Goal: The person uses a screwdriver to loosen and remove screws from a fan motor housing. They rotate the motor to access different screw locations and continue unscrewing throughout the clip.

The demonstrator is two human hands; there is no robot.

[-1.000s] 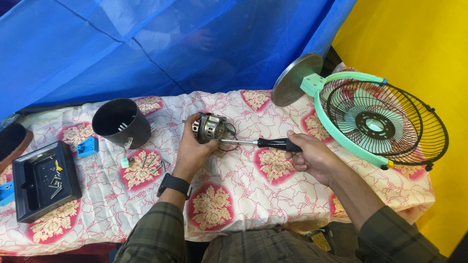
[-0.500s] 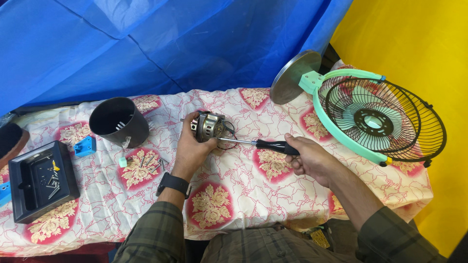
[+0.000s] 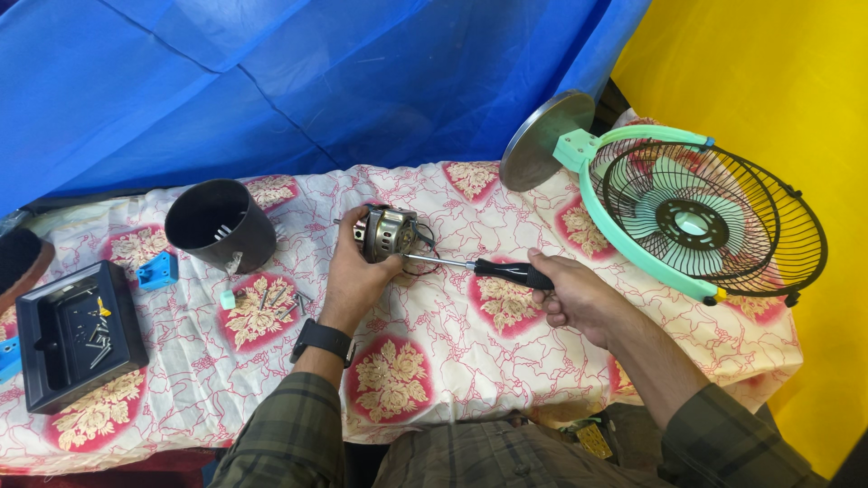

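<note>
While the left hand (image 3: 351, 271) grips the small fan motor (image 3: 387, 234) at centre frame, fingers wrapped round its casing, the right hand (image 3: 577, 294) is closed on a black-handled screwdriver (image 3: 479, 267), tip at the motor. Green-framed fan cage (image 3: 696, 217) lies right; black cup (image 3: 221, 223) and screw tray (image 3: 72, 333) left.

Bare shiny metal motor (image 3: 387, 235); screwdriver (image 3: 479, 267) with steel shaft and matt black plastic handle; printed cloth (image 3: 434, 361) underneath, slightly creased.
</note>
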